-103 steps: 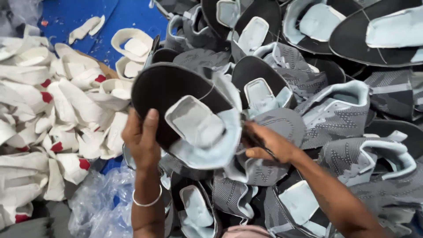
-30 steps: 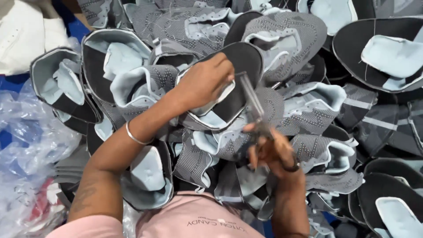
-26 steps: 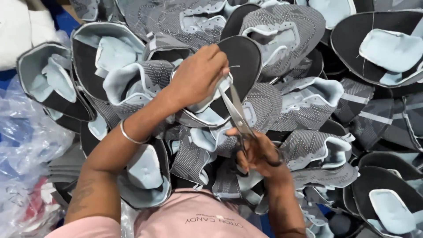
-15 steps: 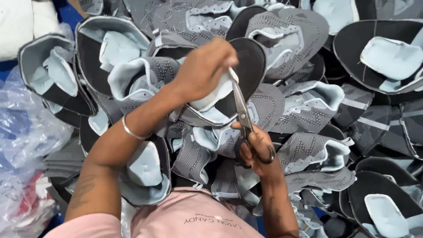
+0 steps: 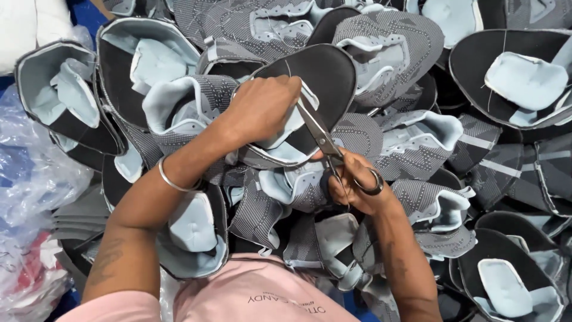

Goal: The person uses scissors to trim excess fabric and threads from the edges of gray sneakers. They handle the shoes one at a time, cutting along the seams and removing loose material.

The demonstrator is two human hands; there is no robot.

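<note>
My left hand (image 5: 259,110) grips a grey knit shoe upper (image 5: 325,80) with a black inner side and pale blue lining, holding it up over the pile. My right hand (image 5: 357,185) holds metal scissors (image 5: 322,134) by the loops, blades pointing up-left. The blade tips reach the pale blue part of the upper right beside my left fingers. A thin silver bangle (image 5: 173,179) sits on my left wrist.
Several more grey and pale blue shoe uppers (image 5: 417,155) are heaped all around and over my lap. Clear crumpled plastic bags (image 5: 30,203) lie at the left. White pieces (image 5: 27,24) show at the top left corner on a blue surface.
The scissors have swung up from low by my right hand to the upper held in my left hand, blades now at its pale blue lining. My left hand keeps its grip.
</note>
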